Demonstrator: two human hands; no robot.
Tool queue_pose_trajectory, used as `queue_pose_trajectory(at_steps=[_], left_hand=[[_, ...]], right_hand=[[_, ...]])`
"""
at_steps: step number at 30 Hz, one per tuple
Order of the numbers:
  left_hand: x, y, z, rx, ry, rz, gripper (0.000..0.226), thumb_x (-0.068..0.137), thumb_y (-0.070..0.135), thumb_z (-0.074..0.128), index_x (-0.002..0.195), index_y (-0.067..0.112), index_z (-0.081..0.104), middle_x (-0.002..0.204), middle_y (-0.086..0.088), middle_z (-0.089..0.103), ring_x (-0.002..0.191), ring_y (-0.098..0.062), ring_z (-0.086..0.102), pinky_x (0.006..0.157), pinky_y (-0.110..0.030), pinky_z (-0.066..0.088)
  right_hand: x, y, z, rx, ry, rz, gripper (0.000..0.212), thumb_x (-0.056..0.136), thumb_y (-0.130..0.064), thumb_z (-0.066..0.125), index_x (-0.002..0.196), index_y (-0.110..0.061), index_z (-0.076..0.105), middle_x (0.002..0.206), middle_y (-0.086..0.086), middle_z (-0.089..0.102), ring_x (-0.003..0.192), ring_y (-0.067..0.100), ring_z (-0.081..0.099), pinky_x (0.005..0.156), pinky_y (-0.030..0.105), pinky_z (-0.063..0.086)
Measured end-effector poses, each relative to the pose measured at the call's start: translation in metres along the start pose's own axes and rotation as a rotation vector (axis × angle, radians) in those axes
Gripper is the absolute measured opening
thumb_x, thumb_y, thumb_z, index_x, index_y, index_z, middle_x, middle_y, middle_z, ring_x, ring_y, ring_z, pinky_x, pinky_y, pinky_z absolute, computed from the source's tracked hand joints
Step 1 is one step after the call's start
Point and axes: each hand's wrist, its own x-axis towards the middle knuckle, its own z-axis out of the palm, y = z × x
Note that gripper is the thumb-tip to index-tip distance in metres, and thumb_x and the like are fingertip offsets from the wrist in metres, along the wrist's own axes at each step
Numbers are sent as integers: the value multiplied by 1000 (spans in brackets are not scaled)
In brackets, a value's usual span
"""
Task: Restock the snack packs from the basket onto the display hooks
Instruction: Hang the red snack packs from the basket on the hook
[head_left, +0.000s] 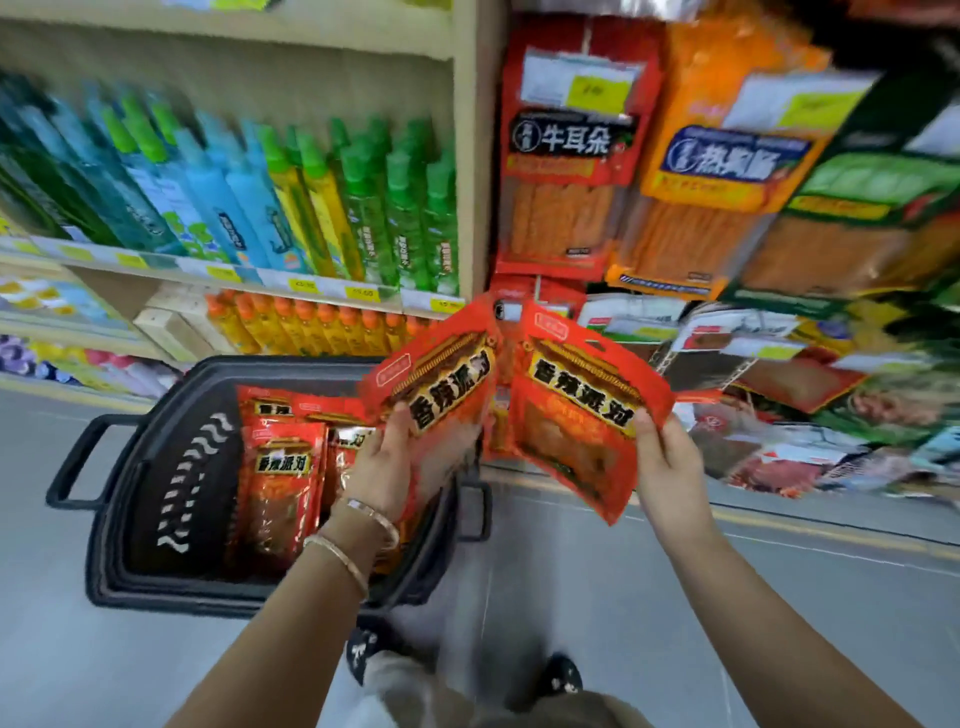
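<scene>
Left hand (384, 467) and right hand (670, 467) each grip 1 red pack, the left pack (441, 384) just above the basket (119, 519), the right pack (576, 410) right of it, neither yet on the display (566, 171) beyond the basket, and at least 3 more packs (280, 467) lie in it, so most restocking seems left.

Only one view: the camera on my head, wide-angled, facing forward and down. My left hand (387, 467) with its red pack (441, 384) and my right hand (670, 467) with the other pack (576, 415) sit close, mid-frame. The basket (111, 545) lies lower left, the shelf (156, 262) upper left, hanging packs (566, 156) upper right, my shoes (561, 675) at the bottom edge. The frame's outer parts are blurred
</scene>
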Motion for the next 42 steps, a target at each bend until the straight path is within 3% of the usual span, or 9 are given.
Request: queue_pose_trajectory(at_steps=[4, 14, 16, 17, 18, 21, 26, 31, 42], left_hand=[[-27, 57, 51, -64, -17, 234, 22, 96, 38, 45, 94, 20, 57, 81, 6, 53, 63, -3, 46, 47, -11, 31], [-32, 200, 119, -180, -2, 715, 34, 90, 29, 59, 73, 0, 60, 68, -2, 53, 61, -6, 44, 60, -26, 33], [-30, 229, 125, -222, 16, 748, 32, 89, 34, 59, 68, 11, 63, 63, 4, 56, 54, 2, 46, 58, -19, 37], [-28, 244, 128, -233, 25, 764, 32, 89, 38, 59, 68, 14, 64, 61, 6, 57, 52, 5, 47, 56, -16, 38], [-27, 258, 131, -240, 31, 780, 33, 88, 41, 59, 68, 15, 65, 61, 5, 58, 55, 3, 49, 57, -17, 39], [-27, 300, 141, -329, 19, 809, 29, 87, 43, 59, 67, 24, 64, 65, 11, 62, 65, -2, 56, 64, -22, 42], [-24, 364, 159, -563, -113, 787, 18, 81, 36, 67, 66, 27, 71, 63, 13, 68, 63, 1, 62, 61, -16, 50], [-19, 409, 179, -637, -205, 802, 13, 72, 40, 67, 63, 33, 73, 58, 11, 67, 55, -8, 62, 53, -25, 51], [-33, 455, 220, -689, -299, 815, 15, 70, 40, 66, 65, 27, 72, 69, 1, 69, 65, -19, 65, 59, -34, 53]], right_hand=[[28, -14, -75, -117, 62, -157, 35, 99, -14, 46, 68, -31, 43, 61, -14, 45, 63, -18, 48, 60, 3, 34], [119, -93, -213, -18, 265, -377, 27, 99, -26, 47, 74, -18, 54, 64, -10, 48, 55, -3, 42, 55, 10, 33], [139, -113, -229, 27, 322, -411, 27, 98, -31, 48, 79, -15, 59, 62, -9, 58, 61, 5, 50, 54, 12, 33], [150, -123, -234, 40, 348, -426, 32, 96, -34, 48, 84, -7, 61, 104, -9, 48, 67, 12, 50, 56, 13, 33], [160, -133, -240, 60, 361, -440, 41, 95, -38, 47, 89, 1, 59, 66, -18, 38, 67, 18, 46, 55, 12, 34], [191, -165, -254, 131, 392, -465, 38, 95, -39, 48, 91, -4, 62, 93, 27, 59, 79, 25, 49, 55, 17, 37], [240, -210, -273, 286, 473, -418, 33, 85, -47, 52, 94, -19, 67, 103, 9, 69, 78, -11, 47, 74, 23, 43], [284, -240, -293, 373, 496, -405, 30, 89, -44, 53, 92, -15, 62, 104, -18, 59, 95, -6, 53, 77, 23, 41], [341, -267, -320, 468, 317, -362, 37, 75, -45, 60, 103, -21, 53, 130, 11, 58, 119, 27, 56, 104, 49, 41]])
